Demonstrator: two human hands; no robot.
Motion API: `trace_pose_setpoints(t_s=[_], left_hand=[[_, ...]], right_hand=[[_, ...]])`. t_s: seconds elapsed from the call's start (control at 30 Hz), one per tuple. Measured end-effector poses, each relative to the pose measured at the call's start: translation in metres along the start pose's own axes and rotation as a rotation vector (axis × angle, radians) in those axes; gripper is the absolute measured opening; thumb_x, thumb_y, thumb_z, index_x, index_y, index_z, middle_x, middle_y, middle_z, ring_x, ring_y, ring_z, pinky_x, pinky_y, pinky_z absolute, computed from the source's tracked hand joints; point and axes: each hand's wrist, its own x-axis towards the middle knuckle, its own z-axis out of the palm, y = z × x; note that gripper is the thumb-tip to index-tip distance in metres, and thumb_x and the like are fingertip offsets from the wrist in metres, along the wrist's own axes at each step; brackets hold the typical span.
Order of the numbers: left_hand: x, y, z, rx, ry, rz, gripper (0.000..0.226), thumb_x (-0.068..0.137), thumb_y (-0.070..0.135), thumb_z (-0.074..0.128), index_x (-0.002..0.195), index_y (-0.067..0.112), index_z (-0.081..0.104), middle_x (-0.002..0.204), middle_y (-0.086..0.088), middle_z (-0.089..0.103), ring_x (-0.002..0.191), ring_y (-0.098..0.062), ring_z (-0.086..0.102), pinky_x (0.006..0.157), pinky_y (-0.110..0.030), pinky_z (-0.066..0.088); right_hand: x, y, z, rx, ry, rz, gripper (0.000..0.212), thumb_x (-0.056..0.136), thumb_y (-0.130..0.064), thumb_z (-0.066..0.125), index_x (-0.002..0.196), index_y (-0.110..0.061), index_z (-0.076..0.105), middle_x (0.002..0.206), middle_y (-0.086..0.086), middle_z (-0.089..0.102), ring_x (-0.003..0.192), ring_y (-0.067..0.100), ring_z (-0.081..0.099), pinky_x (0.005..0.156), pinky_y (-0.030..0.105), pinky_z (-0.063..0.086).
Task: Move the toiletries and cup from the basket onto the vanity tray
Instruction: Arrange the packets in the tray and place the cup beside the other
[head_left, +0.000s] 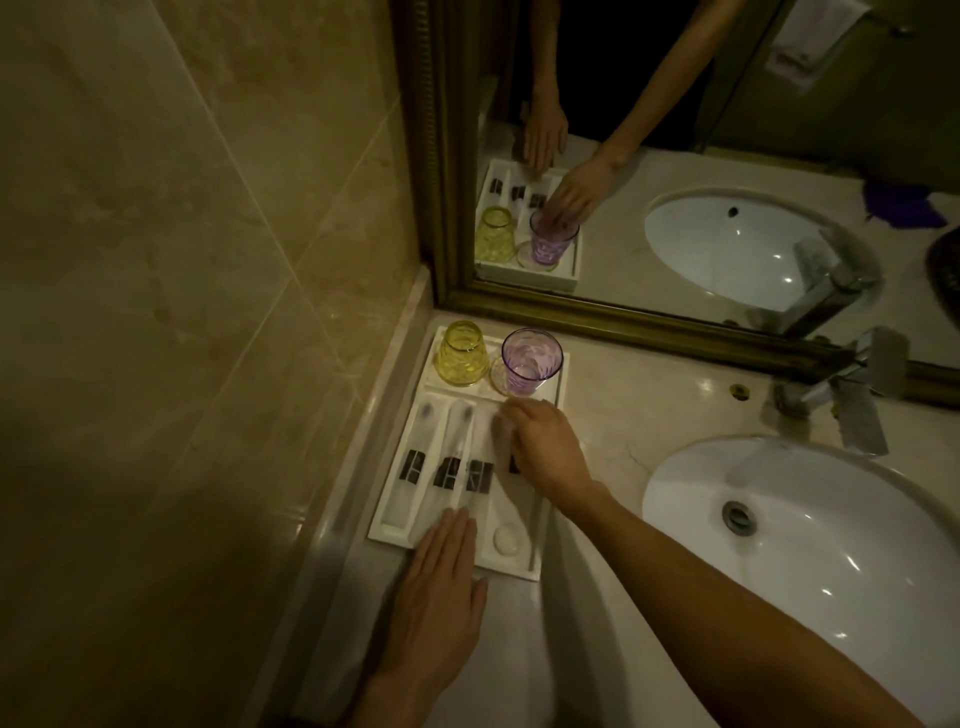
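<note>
Packets (411, 467) with dark unreadable labels in tray (560, 382), left hand (441, 587) flat on rim, right hand (545, 452) grip unclear

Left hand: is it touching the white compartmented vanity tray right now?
Touching. The head view shows the left hand lying flat with straight fingers across the near rim of the white compartmented vanity tray.

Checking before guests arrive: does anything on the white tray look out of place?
The yellow ribbed glass cup at the back of the white compartmented tray seems to stand mouth down, while the purple glass cup beside it stands mouth up. Nothing looks spilled.
</note>
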Motion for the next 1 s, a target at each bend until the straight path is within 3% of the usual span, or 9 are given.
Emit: trace_pose_setpoints(t_s=[0.07,0.17,0.23,0.3,0.37,0.53,0.77,0.9,1.0], left_hand=[[0.005,0.008,0.004,-0.006,-0.036,0.043,0.063,0.096,0.041,0.039,0.146,0.007,0.052,0.152,-0.011,0.052,0.14,-0.022,0.048,0.118,-0.034,0.034],[0.012,0.017,0.008,0.023,-0.111,0.026,0.063,0.091,0.043,0.041,0.132,0.003,0.066,0.137,-0.013,0.065,0.125,-0.024,0.063,0.112,-0.033,0.041],[0.013,0.018,0.008,0.031,-0.131,-0.023,0.068,0.093,0.048,0.032,0.137,0.006,0.061,0.145,-0.011,0.058,0.132,-0.022,0.058,0.111,-0.034,0.037],[0.013,0.016,0.009,0.074,-0.101,-0.002,0.079,0.094,0.052,0.01,0.156,0.009,0.033,0.165,-0.008,0.025,0.151,-0.018,0.029,0.122,-0.034,0.017],[0.011,0.015,0.006,0.054,-0.143,0.008,0.081,0.093,0.054,-0.001,0.161,0.013,0.013,0.17,-0.004,0.005,0.156,-0.015,0.007,0.125,-0.031,0.004],[0.007,0.018,0.0,0.053,-0.145,-0.005,0.067,0.106,0.049,0.021,0.162,0.014,0.01,0.171,-0.002,0.004,0.156,-0.012,0.002,0.126,-0.029,0.001],[0.005,0.017,0.0,0.042,-0.143,0.03,0.065,0.106,0.047,0.021,0.162,0.015,0.014,0.171,-0.002,0.01,0.156,-0.012,0.006,0.127,-0.032,0.004],[0.004,0.017,-0.005,0.042,-0.122,0.041,0.062,0.107,0.046,0.023,0.161,0.016,0.019,0.17,-0.003,0.015,0.155,-0.013,0.012,0.127,-0.032,0.007],[0.001,0.016,-0.002,0.018,-0.12,0.032,0.062,0.106,0.046,0.025,0.16,0.016,0.023,0.169,-0.003,0.019,0.155,-0.013,0.015,0.126,-0.031,0.007]], right_hand=[[-0.011,0.002,0.004,-0.004,-0.03,-0.09,0.047,0.077,-0.002,0.068,0.123,-0.011,0.067,0.129,0.012,0.066,0.113,0.035,0.062,0.1,0.045,0.048],[-0.025,-0.001,0.01,-0.034,-0.15,-0.176,0.052,0.092,-0.007,0.055,0.144,-0.015,0.053,0.151,0.007,0.05,0.142,0.026,0.043,0.12,0.048,0.025],[-0.028,-0.003,0.011,-0.046,-0.197,-0.173,0.058,0.093,-0.006,0.051,0.15,-0.016,0.046,0.158,0.005,0.041,0.149,0.026,0.032,0.122,0.046,0.015],[-0.029,-0.004,0.011,-0.05,-0.184,-0.161,0.058,0.092,-0.005,0.051,0.15,-0.016,0.047,0.158,0.005,0.042,0.149,0.027,0.031,0.122,0.047,0.015],[-0.029,-0.004,0.01,-0.045,-0.176,-0.158,0.057,0.092,-0.005,0.05,0.148,-0.016,0.049,0.156,0.006,0.044,0.149,0.028,0.032,0.122,0.047,0.016],[-0.038,-0.005,0.011,-0.018,-0.163,-0.148,0.056,0.094,-0.009,0.041,0.148,-0.016,0.048,0.156,0.005,0.044,0.149,0.028,0.031,0.122,0.046,0.017],[-0.045,-0.005,0.013,-0.011,-0.184,-0.128,0.058,0.094,-0.009,0.046,0.151,-0.019,0.044,0.159,0.002,0.04,0.151,0.025,0.028,0.122,0.045,0.017],[-0.044,-0.007,0.011,-0.018,-0.188,-0.119,0.057,0.095,-0.018,0.031,0.149,-0.018,0.047,0.157,0.002,0.043,0.15,0.026,0.03,0.122,0.047,0.018],[-0.044,-0.008,0.009,-0.024,-0.181,-0.126,0.051,0.097,-0.014,0.042,0.147,-0.018,0.049,0.156,0.002,0.044,0.15,0.026,0.029,0.121,0.047,0.017]])
